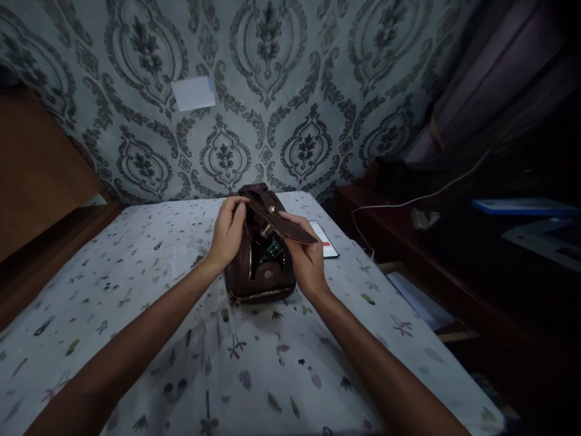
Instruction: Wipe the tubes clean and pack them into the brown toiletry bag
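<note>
left forearm (136, 333) cut off at 7 o'clock, right forearm (376, 357) at 5. bag (238, 272) contents (272, 247) too shadowed to name. phone (329, 247) partly hidden behind right hand (309, 261). wooden panel (40, 163) cut off at 9 o'clock.

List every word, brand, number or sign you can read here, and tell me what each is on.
No text can be read.
Phone by the right hand: screen lit, with a red patch; anything written is too small to read.
Paper on the wall: no legible writing.
Brown bag: no readable brand.
</note>
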### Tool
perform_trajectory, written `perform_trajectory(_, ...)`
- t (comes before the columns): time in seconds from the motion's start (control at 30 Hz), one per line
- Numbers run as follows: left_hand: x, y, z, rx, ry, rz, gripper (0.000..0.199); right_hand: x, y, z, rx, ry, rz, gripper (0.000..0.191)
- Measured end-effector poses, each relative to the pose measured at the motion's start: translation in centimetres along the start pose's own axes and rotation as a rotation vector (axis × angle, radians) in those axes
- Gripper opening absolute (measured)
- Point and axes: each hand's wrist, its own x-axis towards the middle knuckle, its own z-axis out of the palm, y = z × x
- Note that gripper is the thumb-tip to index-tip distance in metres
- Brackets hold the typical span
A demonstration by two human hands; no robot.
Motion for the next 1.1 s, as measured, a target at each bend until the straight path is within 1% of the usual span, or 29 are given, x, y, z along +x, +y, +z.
perform_trajectory(0.1, 0.0, 0.0, 0.8, -0.044, 0.034, -0.005, 0.023, -0.2, -0.1, 0.0, -0.011, -0.018, -0.006, 0.034)
perform_trajectory(0.17, -0.1, -0.2, 0.8, -0.029, 0.076, -0.036, 0.017, -0.2, -0.2, 0.1, -0.017, -0.037, -0.006, 0.036)
perform_trajectory(0.23, -0.2, -0.3, 0.6, 0.025, 0.092, -0.056, 0.010, -0.2, -0.3, 0.1, -0.026, -0.037, -0.010, 0.035)
perform_trajectory(0.3, -0.3, -0.3, 0.2, 0.080, 0.056, -0.029, 0.010, -0.1, -0.3, 0.2, -0.034, -0.024, -0.014, 0.034)
perform_trajectory(0.37, -0.3, 0.1, -0.2, 0.118, -0.007, 0.041, 0.010, -0.1, -0.3, 0.2, -0.040, -0.017, -0.019, 0.034)
perform_trajectory(0.47, -0.3, 0.6, -0.2, 0.192, -0.109, 0.132, 0.005, 0.0, -0.2, 0.2, -0.055, -0.021, -0.031, 0.036)
perform_trajectory(0.57, -0.1, 0.9, 0.3, 0.290, -0.181, 0.131, 0.013, -0.1, 0.0, 0.1, -0.084, -0.041, -0.043, 0.036)
perform_trajectory(0.63, 0.0, 0.9, 0.7, 0.341, -0.192, 0.115, 0.015, -0.2, 0.2, 0.0, -0.096, -0.056, -0.057, 0.035)
perform_trajectory(0.77, 0.1, 0.6, 1.0, 0.380, -0.191, 0.117, 0.008, -0.6, 0.6, -0.1, -0.114, -0.058, -0.087, 0.034)
perform_trajectory(0.9, 0.4, 0.3, 0.6, 0.335, -0.212, 0.168, 0.009, -1.0, 0.9, -0.1, -0.131, -0.019, -0.141, 0.035)
perform_trajectory(1.0, 0.4, 0.1, 0.3, 0.280, -0.203, 0.205, 0.009, -1.2, 1.2, -0.2, -0.193, -0.058, -0.223, 0.041)
perform_trajectory(1.1, 0.3, 0.0, 0.3, 0.252, -0.176, 0.229, 0.017, -1.3, 1.4, -0.2, -0.262, -0.100, -0.270, 0.044)
